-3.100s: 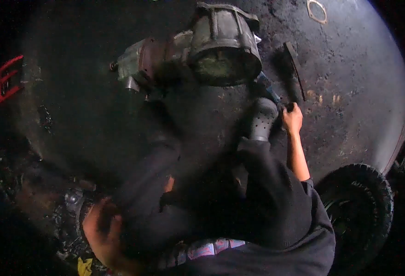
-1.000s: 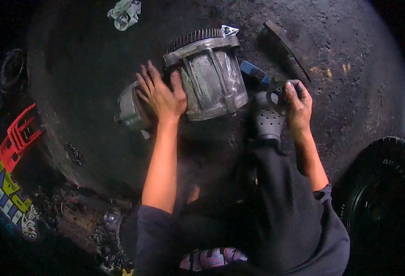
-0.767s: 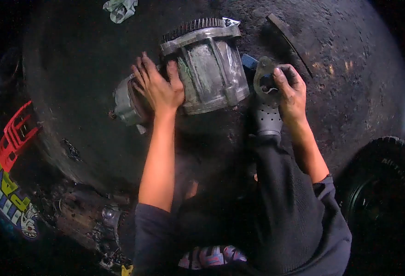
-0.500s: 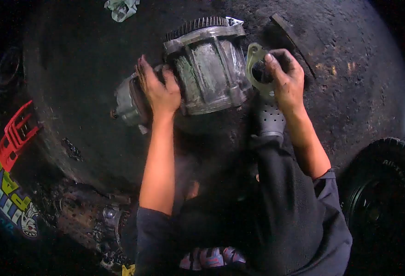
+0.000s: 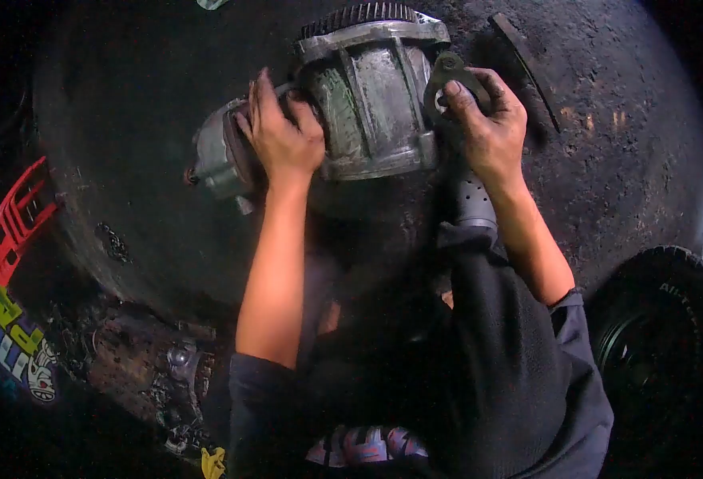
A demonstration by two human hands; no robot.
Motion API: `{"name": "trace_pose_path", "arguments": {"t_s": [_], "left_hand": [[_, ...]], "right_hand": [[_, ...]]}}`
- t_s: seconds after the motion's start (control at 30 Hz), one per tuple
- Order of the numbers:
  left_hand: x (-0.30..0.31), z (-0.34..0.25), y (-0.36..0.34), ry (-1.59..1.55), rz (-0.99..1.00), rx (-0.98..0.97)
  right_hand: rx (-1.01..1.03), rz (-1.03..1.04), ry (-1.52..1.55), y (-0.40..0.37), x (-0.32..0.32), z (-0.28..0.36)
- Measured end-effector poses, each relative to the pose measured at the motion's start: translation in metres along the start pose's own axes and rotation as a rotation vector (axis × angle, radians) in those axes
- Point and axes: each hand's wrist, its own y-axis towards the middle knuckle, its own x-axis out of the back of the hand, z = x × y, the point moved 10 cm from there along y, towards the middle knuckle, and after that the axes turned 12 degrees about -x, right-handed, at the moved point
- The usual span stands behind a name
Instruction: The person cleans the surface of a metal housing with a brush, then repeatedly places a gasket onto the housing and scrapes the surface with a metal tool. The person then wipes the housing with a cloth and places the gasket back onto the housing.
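Note:
A ribbed metal gear housing (image 5: 375, 108) lies on the dark floor, with a toothed gear (image 5: 359, 17) at its far end. Against its left side rests my left hand (image 5: 287, 144), fingers stretched and thumb apart. Just left of that hand is a smaller rounded metal part (image 5: 220, 156); the hand hides whether it joins the housing. My right hand (image 5: 491, 132) pinches a flat flange plate (image 5: 450, 68) between thumb and fingers, beside the housing's right side. The plate has a rounded ear with a hole, and its lower part is partly covered by the thumb.
A dark flat bar (image 5: 523, 68) lies right of the plate. My shoe (image 5: 475, 203) is below my right hand. At right stands a tyre (image 5: 655, 319); at left are a red frame-like piece (image 5: 20, 219) and greasy mechanical parts (image 5: 148, 363).
The flange plate has turned in my right hand, showing a darker face with its opening more covered. The whole view has shifted slightly; my left hand stays beside the housing.

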Motion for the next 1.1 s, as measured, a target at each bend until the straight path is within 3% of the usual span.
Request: {"name": "trace_pose_path", "arguments": {"t_s": [0.23, 0.37, 0.43, 0.57, 0.67, 0.8, 0.9, 0.97, 1.03, 1.1], "left_hand": [[0.0, -0.003, 0.002, -0.008, -0.033, -0.041], [0.005, -0.007, 0.004, 0.016, -0.065, -0.089], [0.006, -0.008, 0.005, 0.041, -0.077, -0.115], [0.006, -0.009, 0.004, 0.011, -0.07, -0.106], [0.003, -0.007, 0.006, -0.017, -0.053, -0.088], [0.003, -0.007, 0.005, -0.027, -0.056, -0.087], [0.004, -0.009, 0.006, -0.016, -0.076, -0.105], [0.004, -0.008, 0.006, -0.028, -0.068, -0.087], [0.003, -0.007, 0.006, -0.041, -0.061, -0.069], [0.003, -0.008, 0.006, -0.023, -0.063, -0.077]], "right_hand": [[0.173, 0.0, -0.33, 0.012, -0.011, 0.043], [0.158, 0.205, -0.458, 0.022, -0.046, 0.052], [0.198, 0.28, -0.732, 0.022, -0.064, 0.053], [-0.043, 0.328, -0.869, 0.024, -0.072, 0.047], [0.124, 0.44, -0.758, 0.019, -0.081, 0.055], [0.171, 0.416, -0.48, 0.014, -0.066, 0.05], [0.143, 0.319, -0.64, 0.001, -0.054, 0.044], [0.37, 0.181, -0.708, -0.015, -0.049, 0.062], [0.294, 0.238, -0.695, -0.021, -0.052, 0.053], [0.263, 0.152, -0.83, -0.024, -0.051, 0.049]]}}
